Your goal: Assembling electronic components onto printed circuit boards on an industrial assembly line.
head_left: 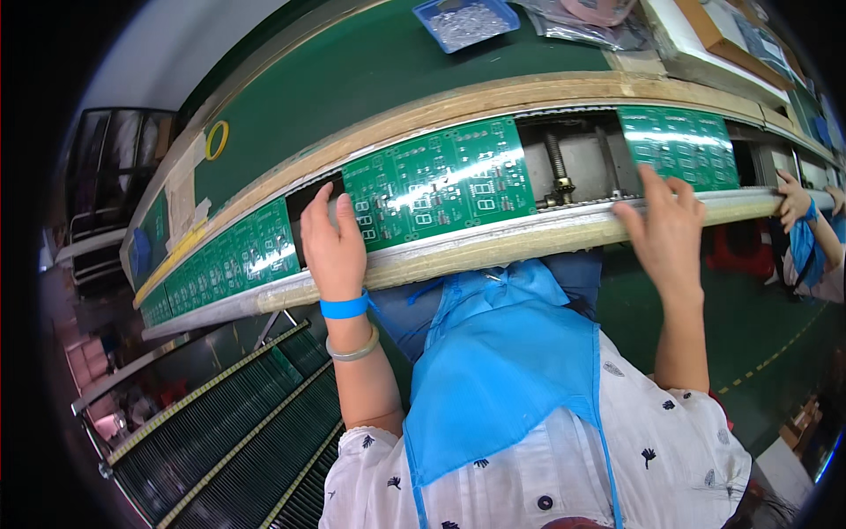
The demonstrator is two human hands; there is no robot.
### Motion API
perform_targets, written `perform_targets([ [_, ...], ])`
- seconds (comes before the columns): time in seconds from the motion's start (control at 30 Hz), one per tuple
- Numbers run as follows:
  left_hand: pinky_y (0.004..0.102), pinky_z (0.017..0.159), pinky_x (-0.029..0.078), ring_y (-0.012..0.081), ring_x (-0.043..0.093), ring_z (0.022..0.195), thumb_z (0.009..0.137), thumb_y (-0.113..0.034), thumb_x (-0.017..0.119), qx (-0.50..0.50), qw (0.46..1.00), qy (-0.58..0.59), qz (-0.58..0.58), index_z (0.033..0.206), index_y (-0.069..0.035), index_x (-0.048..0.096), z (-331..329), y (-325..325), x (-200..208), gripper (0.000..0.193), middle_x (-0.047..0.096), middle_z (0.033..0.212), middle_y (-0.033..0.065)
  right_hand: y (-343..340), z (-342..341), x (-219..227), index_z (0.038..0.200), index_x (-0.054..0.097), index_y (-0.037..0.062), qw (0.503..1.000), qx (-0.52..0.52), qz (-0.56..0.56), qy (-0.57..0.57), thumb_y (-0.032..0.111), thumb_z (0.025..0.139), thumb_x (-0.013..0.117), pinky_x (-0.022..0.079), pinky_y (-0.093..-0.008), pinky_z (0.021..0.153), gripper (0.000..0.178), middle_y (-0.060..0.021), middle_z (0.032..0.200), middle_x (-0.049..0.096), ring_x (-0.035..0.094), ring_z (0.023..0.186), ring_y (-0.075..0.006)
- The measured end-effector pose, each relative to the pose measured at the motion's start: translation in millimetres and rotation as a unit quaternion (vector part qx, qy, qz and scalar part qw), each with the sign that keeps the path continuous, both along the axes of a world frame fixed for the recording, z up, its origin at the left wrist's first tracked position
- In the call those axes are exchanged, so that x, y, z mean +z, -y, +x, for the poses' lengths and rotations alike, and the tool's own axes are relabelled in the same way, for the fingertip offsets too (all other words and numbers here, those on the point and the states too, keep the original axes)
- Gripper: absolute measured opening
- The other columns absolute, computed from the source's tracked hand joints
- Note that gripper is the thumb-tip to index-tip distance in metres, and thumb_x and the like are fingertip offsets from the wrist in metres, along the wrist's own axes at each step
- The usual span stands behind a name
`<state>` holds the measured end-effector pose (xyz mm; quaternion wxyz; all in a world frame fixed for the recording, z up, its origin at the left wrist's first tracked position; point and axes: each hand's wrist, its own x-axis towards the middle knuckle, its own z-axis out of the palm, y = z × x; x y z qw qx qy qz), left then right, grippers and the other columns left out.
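Green circuit boards lie along a narrow conveyor rail in front of me. My left hand [333,242] has its fingers stretched out over the gap at the left end of the middle circuit board [441,181], the thumb near that board's edge. My right hand [665,220] is open, thumb and fingers apart, its fingertips by the lower left corner of the right circuit board [679,145]. Whether they touch the board I cannot tell. Left of my left hand lies another green board [233,251]. A blue band [344,306] circles my left wrist.
Between the middle and right boards, a gap shows a metal screw shaft [556,163]. Beyond the rail stand a blue tray [467,22] of small parts and a yellow ring [217,140]. A slotted rack [220,423] is at lower left. Another person's hand [796,196] rests at the far right.
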<state>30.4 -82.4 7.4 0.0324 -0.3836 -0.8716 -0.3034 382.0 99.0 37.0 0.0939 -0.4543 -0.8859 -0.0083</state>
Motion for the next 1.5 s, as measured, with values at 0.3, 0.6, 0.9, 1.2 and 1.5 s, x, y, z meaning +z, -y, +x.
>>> perform_targets([
  [0.3,0.0519,0.078,0.05,0.0441,0.065,0.086,0.1,-0.032,0.052,-0.003,0.996,0.044,-0.074,0.13,0.0,0.053,31.1,-9.0,7.8,0.044,0.069,0.089,0.024,-57.6,65.4,-11.2,0.134,0.057,0.0067,0.983,-0.138,0.036,0.111,0.05,0.093,0.06,0.04,-0.0523,0.096,0.06,-0.0204,0.114,0.065,0.054,0.118,-0.0349],
  [0.6,0.0512,0.089,0.045,0.0394,0.065,0.085,0.098,-0.029,0.055,-0.109,0.991,0.029,-0.067,0.131,0.002,0.052,63.7,-39.4,12.5,0.045,0.069,0.085,0.0199,-105.9,69.2,1.1,0.126,0.063,0.0095,0.975,-0.167,0.066,0.134,0.051,0.093,0.058,0.046,-0.0501,0.09,0.053,-0.0155,0.109,0.069,0.059,0.111,-0.0345],
  [0.9,0.0511,0.084,0.045,0.0347,0.064,0.089,0.092,-0.026,0.062,-0.198,0.972,-0.106,-0.069,0.11,-0.005,0.066,68.6,-107.3,29.0,0.028,0.069,0.088,0.0151,-138.7,-98.2,32.2,0.102,0.071,0.0049,0.959,0.22,0.051,-0.17,0.017,0.09,0.067,0.05,-0.0385,0.084,0.018,-0.0105,0.095,0.07,0.063,0.096,-0.0296],
  [1.2,0.0581,0.083,0.045,0.0371,0.061,0.1,0.079,-0.018,0.071,-0.16,0.954,-0.249,-0.055,0.084,-0.007,0.072,11.3,-252.4,49.7,0.011,0.068,0.09,0.0119,-180.3,-217.3,36.7,0.083,0.076,0.0074,0.938,0.311,0.153,-0.008,0.016,0.077,0.064,0.049,-0.0442,0.086,0.015,-0.0152,0.087,0.072,0.064,0.09,-0.0358],
  [1.5,0.0495,0.082,0.044,0.0231,0.061,0.103,0.079,-0.024,0.07,-0.122,0.925,-0.322,-0.162,0.091,-0.023,0.074,-16.7,-272.4,24.7,0.013,0.069,0.101,-0.0028,-171.9,-252.3,-2.9,0.086,0.077,0.0224,0.975,0.189,0.112,-0.027,0.03,0.081,0.063,0.036,-0.0513,0.09,0.017,0.0015,0.089,0.073,0.059,0.105,-0.0261],
])
